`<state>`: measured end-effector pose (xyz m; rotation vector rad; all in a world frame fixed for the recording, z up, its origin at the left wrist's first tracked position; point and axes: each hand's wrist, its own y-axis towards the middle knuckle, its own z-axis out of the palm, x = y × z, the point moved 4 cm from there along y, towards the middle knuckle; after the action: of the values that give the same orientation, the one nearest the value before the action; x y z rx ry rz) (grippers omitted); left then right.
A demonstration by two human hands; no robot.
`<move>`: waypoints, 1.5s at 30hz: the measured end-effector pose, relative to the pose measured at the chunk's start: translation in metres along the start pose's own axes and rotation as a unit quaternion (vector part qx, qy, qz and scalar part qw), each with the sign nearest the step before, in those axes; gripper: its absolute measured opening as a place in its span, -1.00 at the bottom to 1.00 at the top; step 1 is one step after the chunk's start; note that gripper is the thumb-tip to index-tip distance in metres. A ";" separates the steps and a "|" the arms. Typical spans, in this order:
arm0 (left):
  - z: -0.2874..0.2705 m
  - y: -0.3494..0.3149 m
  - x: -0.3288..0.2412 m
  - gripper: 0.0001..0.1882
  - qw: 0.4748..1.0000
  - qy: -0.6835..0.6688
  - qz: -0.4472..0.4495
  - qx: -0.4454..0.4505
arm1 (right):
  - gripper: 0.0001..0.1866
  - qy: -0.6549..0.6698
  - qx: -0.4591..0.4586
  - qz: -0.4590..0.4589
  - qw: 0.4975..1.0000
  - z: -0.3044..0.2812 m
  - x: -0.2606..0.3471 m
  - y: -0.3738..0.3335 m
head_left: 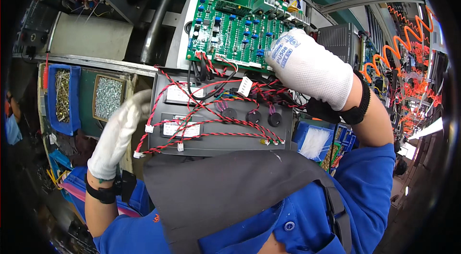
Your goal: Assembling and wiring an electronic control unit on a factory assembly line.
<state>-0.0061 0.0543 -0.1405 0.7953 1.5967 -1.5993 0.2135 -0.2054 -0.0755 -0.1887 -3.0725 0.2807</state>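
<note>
My right hand [309, 64], in a white knit glove, rests at the right edge of a green circuit board [230, 33]. Its fingers curl under the back of the hand, hiding whatever they grip. My left hand [117, 131], also gloved, is beside the left edge of a grey metal panel [216, 146]. Its fingers stretch toward that edge, slightly blurred, with nothing seen in them. Red-and-black twisted wires [221, 122] with small white plugs lie across the panel. A larger white connector [245, 86] sits among them, just below the board. Round black parts [253, 117] are fixed to the panel.
To the left are a blue bin of brass-coloured fasteners [63, 95] and a box of silver screws [107, 98]. A blue tray with white ties [315, 141] stands at the right. Orange coiled hoses [406, 38] hang farther right. A metal tube [161, 14] rises behind the panel.
</note>
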 end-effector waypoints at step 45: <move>-0.015 0.078 -0.027 -0.29 0.963 0.106 0.157 0.192 | -0.41 0.675 -0.062 0.070 0.731 -0.011 0.053 0.052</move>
<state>0.0725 0.0740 -0.1609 1.3940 1.2281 -1.6473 0.1681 -0.1463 -0.0724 -0.3975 -1.5969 -0.0777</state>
